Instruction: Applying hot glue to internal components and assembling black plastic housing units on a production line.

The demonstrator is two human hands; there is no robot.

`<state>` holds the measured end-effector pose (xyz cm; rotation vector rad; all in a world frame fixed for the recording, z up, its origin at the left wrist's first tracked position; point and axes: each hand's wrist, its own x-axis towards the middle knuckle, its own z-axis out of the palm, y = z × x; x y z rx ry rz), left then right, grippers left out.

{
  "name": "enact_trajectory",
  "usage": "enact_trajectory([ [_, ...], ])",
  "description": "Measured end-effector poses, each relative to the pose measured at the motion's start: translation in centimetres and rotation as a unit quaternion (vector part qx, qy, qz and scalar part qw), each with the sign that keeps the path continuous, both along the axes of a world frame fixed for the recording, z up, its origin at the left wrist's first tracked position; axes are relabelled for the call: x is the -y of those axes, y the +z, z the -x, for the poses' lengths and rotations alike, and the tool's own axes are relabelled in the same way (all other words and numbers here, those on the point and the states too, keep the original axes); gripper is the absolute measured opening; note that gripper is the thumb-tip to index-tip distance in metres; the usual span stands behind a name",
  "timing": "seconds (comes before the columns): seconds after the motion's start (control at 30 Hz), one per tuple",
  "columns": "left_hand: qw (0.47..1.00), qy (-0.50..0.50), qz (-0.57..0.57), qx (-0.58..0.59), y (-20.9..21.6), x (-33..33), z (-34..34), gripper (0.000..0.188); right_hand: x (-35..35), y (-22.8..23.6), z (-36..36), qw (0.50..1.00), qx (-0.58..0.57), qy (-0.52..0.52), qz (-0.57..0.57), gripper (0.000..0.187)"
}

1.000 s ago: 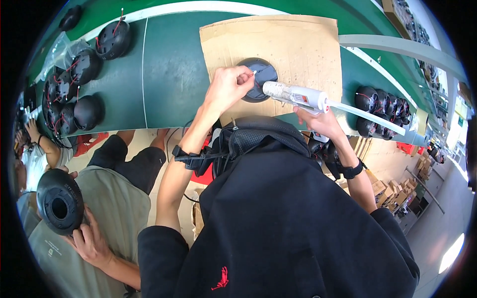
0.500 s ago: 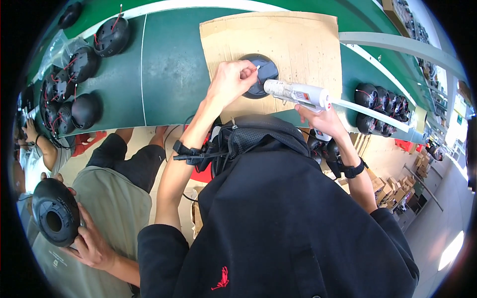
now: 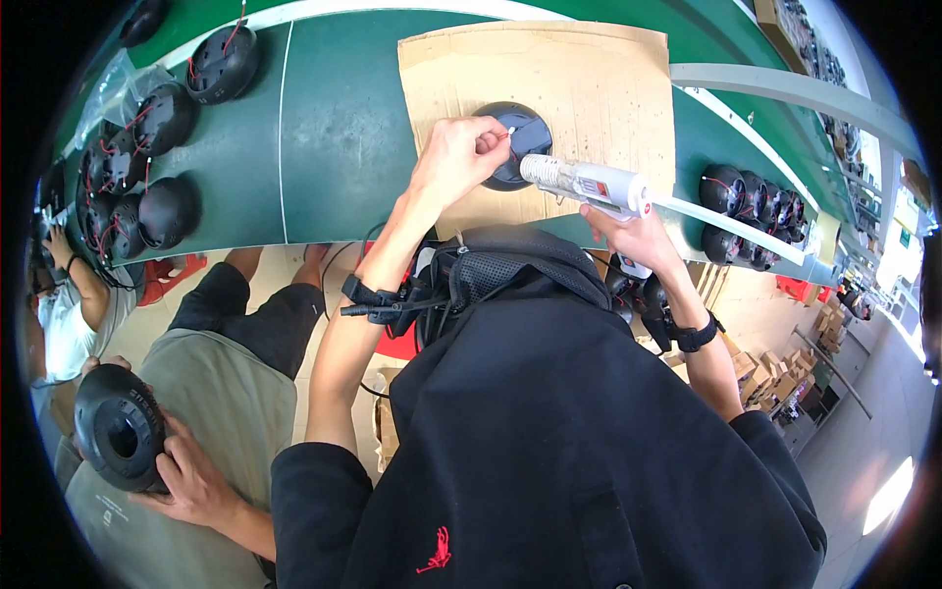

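A round black plastic housing lies on a sheet of brown cardboard. Over its left side my left hand is closed in a pinch on a thin red wire with a small white connector at its end. My right hand grips a white and grey hot glue gun by the handle. The gun's nozzle end points left at the lower right of the housing, and whether its tip touches the housing I cannot tell. A long translucent glue stick sticks out of the gun's back.
Several black housings with red wires stand on the green table at left, and several more at right. A grey metal bar crosses at the upper right. Beside me a person holds a black ring-shaped housing.
My hands keep nearly the same place, with the wire and the glue gun still held. The neighbouring person's ring-shaped housing has tilted and shifted slightly.
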<state>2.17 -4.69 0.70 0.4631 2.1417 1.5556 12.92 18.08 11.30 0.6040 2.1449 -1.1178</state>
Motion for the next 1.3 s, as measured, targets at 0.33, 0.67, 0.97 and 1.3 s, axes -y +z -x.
enact_trajectory([
  [0.33, 1.000, 0.002, -0.010, -0.015, -0.1, 0.2, -0.4, 0.015, 0.5, -0.6, -1.2, 0.989, -0.107, 0.066, -0.075, 0.022],
  [0.67, 1.000, 0.011, 0.007, 0.013, 0.3, 1.0, -0.2, 0.018, 0.2, 0.1, -1.3, 0.999, -0.024, -0.043, 0.005, 0.036],
  [0.97, 0.982, -0.042, 0.088, -0.160, -0.7, 1.5, -1.6, 0.093, -0.3, -0.3, -1.1, 0.996, -0.078, -0.039, 0.028, 0.038],
  [1.3, 0.977, -0.073, 0.154, -0.124, -1.8, 0.9, -1.7, 0.122, 1.6, 1.3, 3.0, 0.995, 0.008, 0.046, -0.092, 0.034],
])
